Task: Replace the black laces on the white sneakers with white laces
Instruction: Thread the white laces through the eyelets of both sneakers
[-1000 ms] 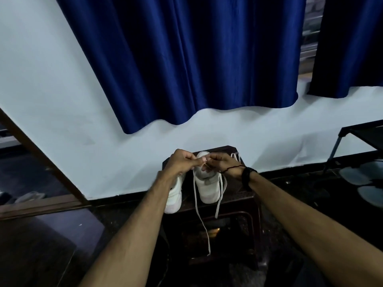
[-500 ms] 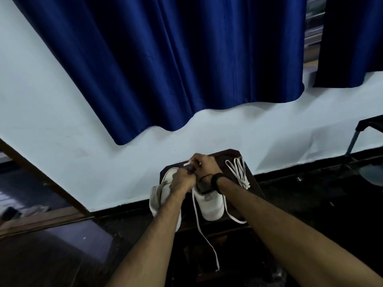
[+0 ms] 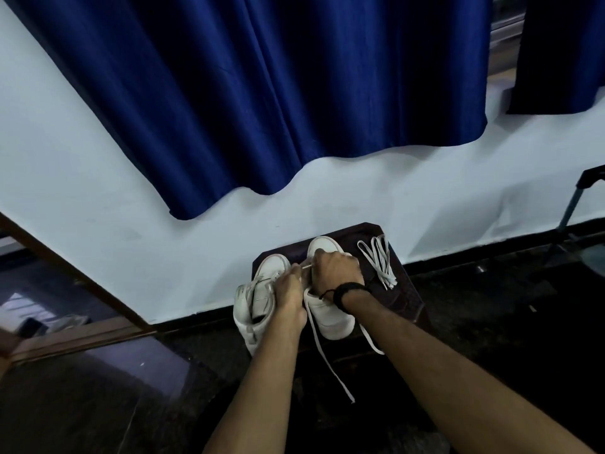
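A dark stool against a white wall carries two white sneakers. Both hands meet over the right sneaker, threading a white lace whose ends trail off the near edge. The left hand pinches the lace tip; the right hand is curled over the shoe, its grip hidden. Best to keep the lace flat and feed the tip squarely through each eyelet. The left sneaker sits just left; a spare white lace lies right.
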A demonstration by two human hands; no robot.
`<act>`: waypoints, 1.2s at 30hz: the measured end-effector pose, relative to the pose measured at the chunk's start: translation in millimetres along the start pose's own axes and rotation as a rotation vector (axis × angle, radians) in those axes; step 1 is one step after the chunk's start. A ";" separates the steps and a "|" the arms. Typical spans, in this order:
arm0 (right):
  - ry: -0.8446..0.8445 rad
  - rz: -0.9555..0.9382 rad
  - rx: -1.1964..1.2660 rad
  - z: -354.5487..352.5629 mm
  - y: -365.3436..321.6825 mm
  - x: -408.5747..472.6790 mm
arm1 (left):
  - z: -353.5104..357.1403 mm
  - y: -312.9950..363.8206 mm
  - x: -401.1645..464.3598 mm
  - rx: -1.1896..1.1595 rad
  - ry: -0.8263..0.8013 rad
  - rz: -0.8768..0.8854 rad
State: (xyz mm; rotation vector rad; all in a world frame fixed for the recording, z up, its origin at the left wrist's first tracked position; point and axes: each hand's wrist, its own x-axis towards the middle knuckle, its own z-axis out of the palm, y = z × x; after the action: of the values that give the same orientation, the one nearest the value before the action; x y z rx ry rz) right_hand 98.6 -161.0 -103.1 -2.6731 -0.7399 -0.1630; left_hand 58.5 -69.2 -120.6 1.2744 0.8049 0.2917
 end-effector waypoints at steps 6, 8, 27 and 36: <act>0.050 0.140 0.087 -0.3 3.2 -0.4 | 2.9 -9.7 -3.7 -0.240 0.061 -0.040; 0.060 0.148 0.095 1.4 3.0 1.0 | 3.1 -16.8 4.9 -0.260 0.094 -0.018; 0.169 0.105 0.000 20.1 4.0 12.6 | 6.9 -32.9 18.5 -0.124 0.208 0.242; 0.165 0.103 -0.073 22.7 2.7 10.7 | 7.1 -12.8 2.8 0.250 0.237 0.257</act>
State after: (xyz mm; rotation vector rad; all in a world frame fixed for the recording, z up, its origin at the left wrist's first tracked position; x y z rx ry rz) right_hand 109.5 -149.6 -122.8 -2.7179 -0.5537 -0.3850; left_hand 62.4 -76.6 -133.0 1.6026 0.8984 0.5711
